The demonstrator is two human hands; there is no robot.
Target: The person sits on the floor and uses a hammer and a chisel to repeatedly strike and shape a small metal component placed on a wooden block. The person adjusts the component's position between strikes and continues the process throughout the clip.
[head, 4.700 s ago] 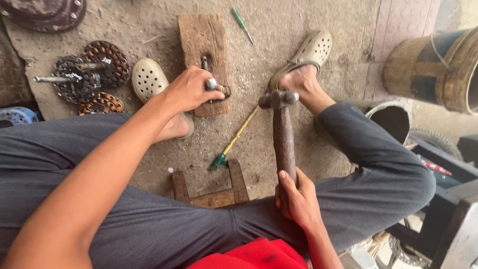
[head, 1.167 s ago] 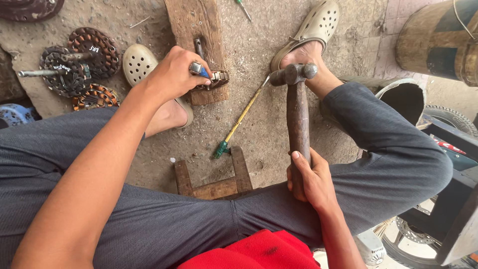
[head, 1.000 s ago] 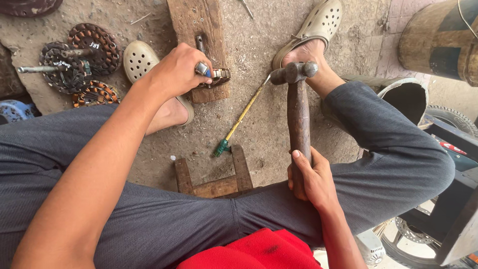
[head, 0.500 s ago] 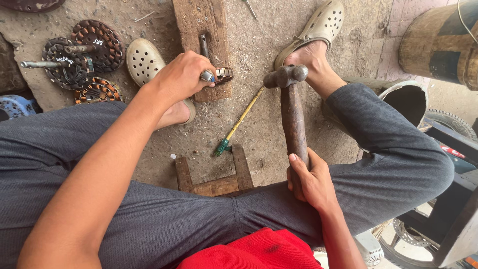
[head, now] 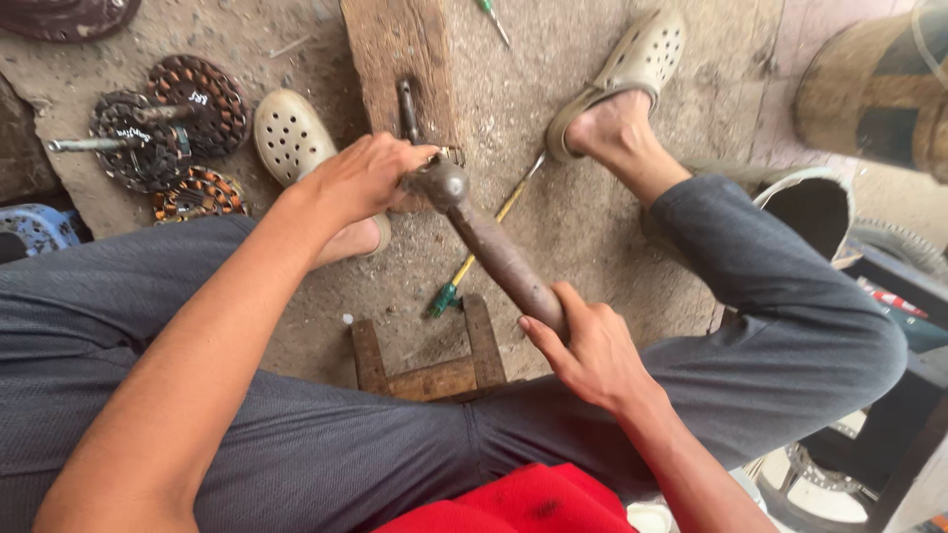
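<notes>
Hammer [head: 499,257] swung down from upright, head now at the left hand [head: 360,183] over the wooden block [head: 395,59]

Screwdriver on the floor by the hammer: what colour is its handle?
Green handle, yellowish shaft; one head view only.

free: bare floor [head: 583,212] right of the left grip [head: 360,178] | blocked: wooden block [head: 400,54] just beyond it, sandal [head: 291,138] to its left, screwdriver [head: 484,247] and stool frame [head: 425,360] nearer the body

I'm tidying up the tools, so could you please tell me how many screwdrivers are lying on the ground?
2: a yellow-shafted, green-handled screwdriver lies below the hammer; a green one lies at the top edge, partly cut off. Others may be hidden.
</notes>
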